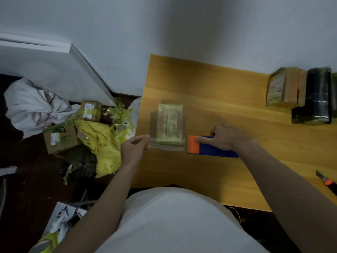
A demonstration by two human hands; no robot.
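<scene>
One yellow table (209, 84) by white wall (164, 24), left hand (134, 147) pinching clear packet (169, 125), right hand (224, 136) gripping blue-orange tool (217, 152); cluttered floor (27, 179)

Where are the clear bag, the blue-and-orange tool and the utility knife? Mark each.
clear bag (167, 125): head view, its middle.
blue-and-orange tool (217, 152): head view, its blue body.
utility knife (328, 182): head view, its orange part.

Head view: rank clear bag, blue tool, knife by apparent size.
1. clear bag
2. blue tool
3. knife, cut off by the frame edge, so its rank is unsure
</scene>
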